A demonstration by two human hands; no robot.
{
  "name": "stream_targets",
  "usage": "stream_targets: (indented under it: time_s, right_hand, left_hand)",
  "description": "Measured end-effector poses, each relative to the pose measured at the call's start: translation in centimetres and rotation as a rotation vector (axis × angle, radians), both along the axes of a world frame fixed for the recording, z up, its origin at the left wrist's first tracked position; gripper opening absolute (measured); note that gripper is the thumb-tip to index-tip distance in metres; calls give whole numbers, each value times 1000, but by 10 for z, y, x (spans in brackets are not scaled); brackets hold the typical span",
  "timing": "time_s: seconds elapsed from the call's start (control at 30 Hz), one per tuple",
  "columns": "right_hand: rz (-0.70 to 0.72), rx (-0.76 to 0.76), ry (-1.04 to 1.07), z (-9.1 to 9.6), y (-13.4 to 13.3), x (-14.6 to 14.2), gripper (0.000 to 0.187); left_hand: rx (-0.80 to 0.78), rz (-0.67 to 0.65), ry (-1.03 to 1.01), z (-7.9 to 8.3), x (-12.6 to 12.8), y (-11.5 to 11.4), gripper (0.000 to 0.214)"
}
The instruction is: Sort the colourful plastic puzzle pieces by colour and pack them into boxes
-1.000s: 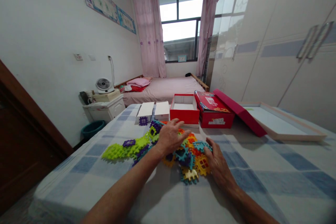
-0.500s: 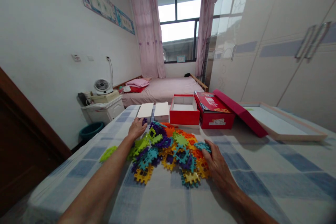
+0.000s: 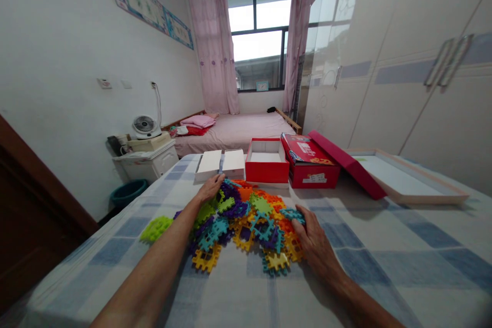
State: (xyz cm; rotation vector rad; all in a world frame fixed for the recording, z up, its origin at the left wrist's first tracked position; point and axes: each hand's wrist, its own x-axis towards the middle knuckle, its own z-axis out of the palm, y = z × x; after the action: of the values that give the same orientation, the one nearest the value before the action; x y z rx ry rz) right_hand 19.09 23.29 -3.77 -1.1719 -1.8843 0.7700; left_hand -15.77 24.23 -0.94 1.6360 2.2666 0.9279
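A heap of coloured plastic interlocking tiles [image 3: 246, 223] lies on a blue-and-white checked cloth [image 3: 384, 256]. My left hand [image 3: 210, 189] reaches to the heap's far left edge, fingers stretched flat over purple and green tiles, close to two white boxes [image 3: 221, 163]. At the heap's right side my right hand [image 3: 313, 238] rests palm down, its fingertips touching a teal tile. A loose lime-green tile [image 3: 156, 228] sits apart on the left.
Behind the heap stand an open red box [image 3: 267, 170], a red printed box [image 3: 309, 161] with its lid [image 3: 348, 164] leaning, and a flat framed white board [image 3: 403, 179]. Beyond are a bed, a bedside cabinet with a fan [image 3: 144, 125] and a wardrobe.
My left hand went from the heap's middle to its far left edge by the white boxes. The green tiles on the left were gathered inward. My right hand barely shifted.
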Motion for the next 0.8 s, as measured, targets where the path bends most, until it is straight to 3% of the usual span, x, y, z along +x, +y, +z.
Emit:
stream_targets:
  time_s: [0.13, 0.3, 0.63, 0.8]
  right_hand:
    - [3, 18, -18, -3, 2, 0, 58]
    - [1, 48, -24, -7, 3, -1, 55]
    - [11, 88, -4, -9, 2, -1, 51]
    - [23, 92, 13, -9, 2, -1, 47]
  left_hand:
    - [32, -79, -102, 3, 13, 1, 63]
    - [67, -51, -159, 7, 32, -4, 67]
    - [163, -116, -79, 17, 68, -15, 44]
    - [214, -244, -6, 27, 113, -27, 33]
